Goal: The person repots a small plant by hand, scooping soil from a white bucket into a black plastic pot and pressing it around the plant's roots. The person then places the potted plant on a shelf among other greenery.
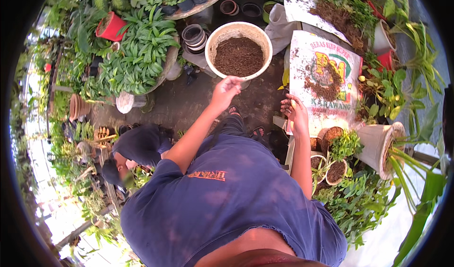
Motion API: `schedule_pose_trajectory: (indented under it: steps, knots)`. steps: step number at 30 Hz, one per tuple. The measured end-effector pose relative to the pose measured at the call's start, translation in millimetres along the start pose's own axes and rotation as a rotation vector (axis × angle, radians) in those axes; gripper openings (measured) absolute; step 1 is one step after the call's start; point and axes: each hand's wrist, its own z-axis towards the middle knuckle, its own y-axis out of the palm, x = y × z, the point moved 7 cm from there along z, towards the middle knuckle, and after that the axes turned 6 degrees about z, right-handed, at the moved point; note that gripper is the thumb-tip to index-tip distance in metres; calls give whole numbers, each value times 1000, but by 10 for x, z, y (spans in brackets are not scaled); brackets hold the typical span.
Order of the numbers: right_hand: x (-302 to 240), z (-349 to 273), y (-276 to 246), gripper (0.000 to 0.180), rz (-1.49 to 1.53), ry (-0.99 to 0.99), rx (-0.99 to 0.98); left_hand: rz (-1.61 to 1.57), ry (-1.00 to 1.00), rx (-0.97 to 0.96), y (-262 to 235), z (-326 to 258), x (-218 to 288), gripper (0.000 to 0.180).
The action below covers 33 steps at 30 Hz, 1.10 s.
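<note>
A round cream pot [213, 66] with dark soil [239, 56] inside stands in front of me. My left hand [225, 93] reaches to its near rim, and the fingertips are closed on the edge. To the right, my right hand [295, 113] hovers beside a printed white sack [302, 54]. Its fingers are loosely bent and a little apart, with dark soil on the tips, and I see nothing held in them. Loose soil [326, 80] lies scattered on the sack.
Nested pots [194, 36] stand left of the cream pot, by a ledge of leafy plants [137, 54]. On the right are small soil-filled pots [336, 171] and a tall pale planter [378, 146]. Another person [139, 149] bends low at the left.
</note>
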Motion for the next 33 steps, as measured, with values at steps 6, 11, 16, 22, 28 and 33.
schedule_pose_trajectory:
  steps: [6, 11, 16, 22, 28, 33]
  knots:
    - [85, 455, 497, 27, -98, 67, -104, 0, -53, 467, -1057, -69, -195, 18]
    - [142, 906, 1056, 28, -166, 64, -169, -20, -35, 608, -1878, 415, -319, 19]
    - [305, 1419, 1462, 28, -168, 51, -76, 53, -142, 592, -2916, 1481, -762, 22]
    - [684, 1799, 2012, 28, -176, 108, 46, 212, -515, 732, -4458, 2624, -1895, 37]
    - [951, 1983, 2434, 25, -142, 170, 76, 240, -738, 631, -4765, 3111, -2729, 58]
    - [1094, 2052, 2352, 26, -169, 232, 158, 151, -698, 778, -4766, 3130, -2898, 39]
